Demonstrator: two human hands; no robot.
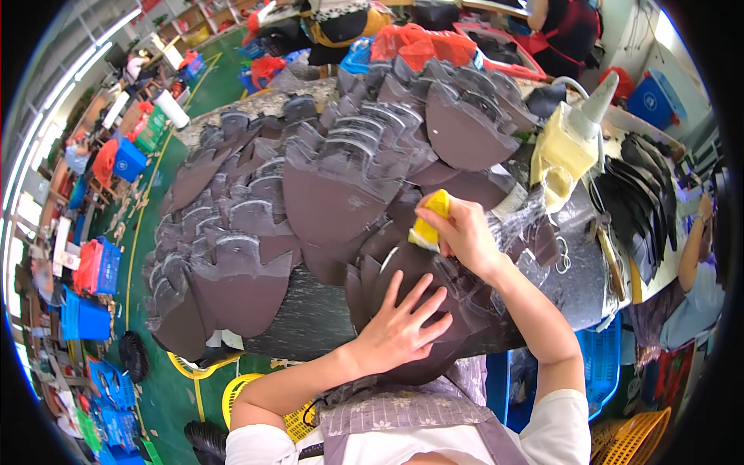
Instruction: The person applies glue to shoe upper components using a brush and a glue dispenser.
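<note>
My right hand is closed round a yellow sponge, its pale lower end against the edge of a fanned stack of dark brown cut pieces. My left hand lies flat on that stack with its fingers spread. Several more overlapping brown pieces with rounded ends and greyish, whitish-streaked edges cover the table ahead and to the left. Right of my right hand stands a pale yellow container with a grey-white cone-shaped top and stringy film about its base.
Black curved pieces lie fanned at the right, near another person's arm. Red plastic bags and baskets stand beyond the table. Below its front edge are a blue basket and yellow baskets. Other people work farther off.
</note>
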